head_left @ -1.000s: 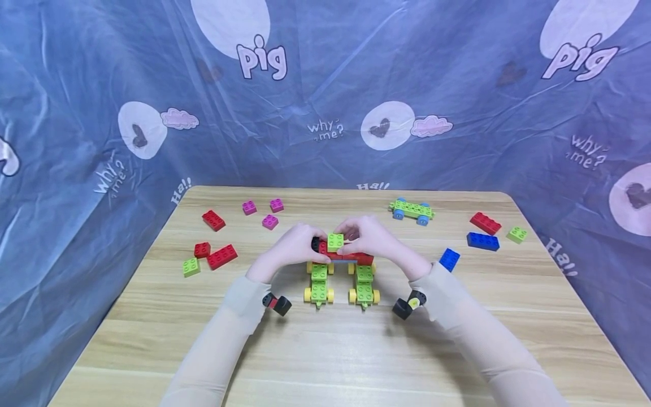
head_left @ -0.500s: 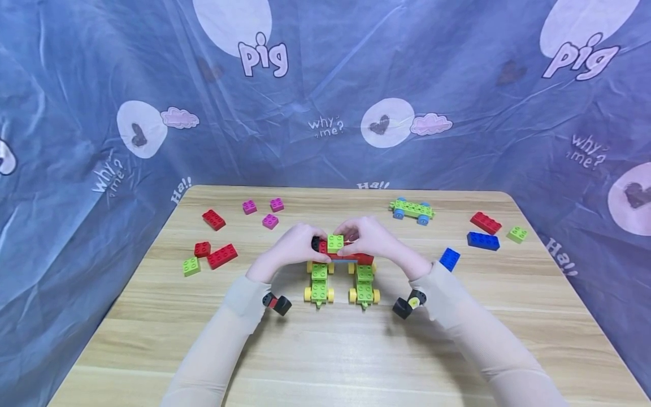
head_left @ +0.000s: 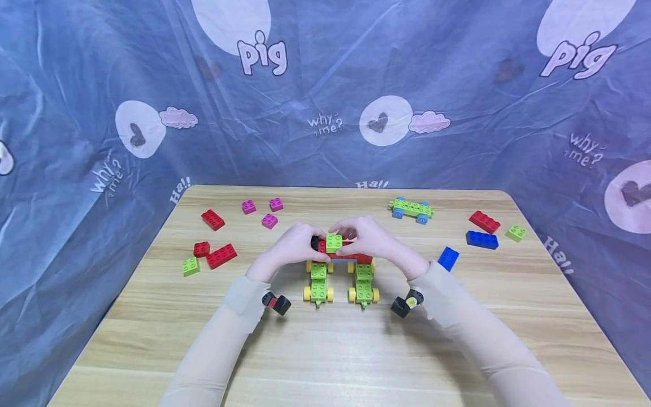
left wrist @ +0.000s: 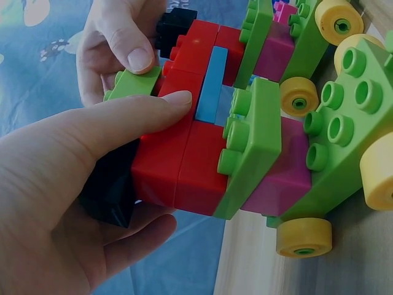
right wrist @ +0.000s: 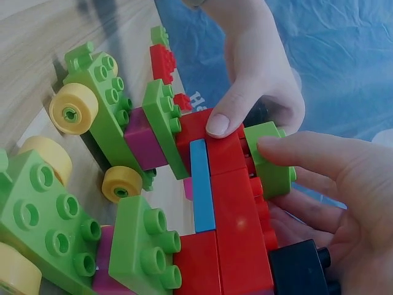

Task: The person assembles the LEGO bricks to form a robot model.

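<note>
A toy-brick structure stands mid-table on two lime wheeled bases (head_left: 319, 288) with yellow wheels. Magenta bricks (left wrist: 284, 160) and lime bricks (left wrist: 261, 141) join them to a red upper row (right wrist: 236, 215), which has a light blue piece (right wrist: 201, 184) set below it. My left hand (head_left: 295, 246) grips one end of the row, thumb on the red face and fingers curled behind, round a black brick (left wrist: 110, 184). My right hand (head_left: 370, 236) pinches a lime brick (head_left: 334, 242) at the row's studs. Another black brick (right wrist: 299, 270) sits at the opposite end.
To the left lie red bricks (head_left: 221, 256), magenta bricks (head_left: 269, 220) and a lime brick (head_left: 190, 266). A lime base with blue wheels (head_left: 411, 210) stands behind on the right. Blue bricks (head_left: 482, 239), a red brick (head_left: 485, 221) and a lime brick (head_left: 516, 233) lie farther right.
</note>
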Action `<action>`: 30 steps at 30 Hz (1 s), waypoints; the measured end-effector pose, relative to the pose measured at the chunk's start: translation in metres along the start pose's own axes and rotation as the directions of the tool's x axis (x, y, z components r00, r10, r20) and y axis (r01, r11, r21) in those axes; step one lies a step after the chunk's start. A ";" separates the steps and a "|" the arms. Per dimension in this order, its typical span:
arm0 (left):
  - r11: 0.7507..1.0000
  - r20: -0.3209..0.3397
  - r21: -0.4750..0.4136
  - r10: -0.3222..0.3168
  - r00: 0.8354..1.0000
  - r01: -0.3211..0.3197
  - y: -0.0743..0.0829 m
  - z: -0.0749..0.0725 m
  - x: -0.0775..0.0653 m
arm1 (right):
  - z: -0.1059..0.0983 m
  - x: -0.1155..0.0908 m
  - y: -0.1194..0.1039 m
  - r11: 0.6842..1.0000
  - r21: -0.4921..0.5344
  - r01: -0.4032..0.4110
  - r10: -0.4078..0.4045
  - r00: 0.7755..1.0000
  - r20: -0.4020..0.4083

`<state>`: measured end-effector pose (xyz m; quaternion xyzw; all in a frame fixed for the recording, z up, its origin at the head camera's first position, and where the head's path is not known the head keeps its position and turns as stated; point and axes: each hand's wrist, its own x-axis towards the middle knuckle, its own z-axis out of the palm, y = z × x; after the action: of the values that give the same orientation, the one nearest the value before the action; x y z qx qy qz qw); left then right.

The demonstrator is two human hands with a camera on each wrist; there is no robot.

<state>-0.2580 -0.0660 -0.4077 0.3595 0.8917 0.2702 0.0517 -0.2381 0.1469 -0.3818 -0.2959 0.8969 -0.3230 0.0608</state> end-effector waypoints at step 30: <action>1.000 -0.009 -0.014 0.011 1.000 -0.011 -0.004 0.001 0.001 | 0.003 0.004 -0.004 1.000 0.014 0.025 -0.025 1.000 -0.019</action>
<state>-0.2605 -0.0673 -0.4106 0.3627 0.8880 0.2784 0.0487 -0.2387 0.1401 -0.3808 -0.3035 0.8913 -0.3329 0.0507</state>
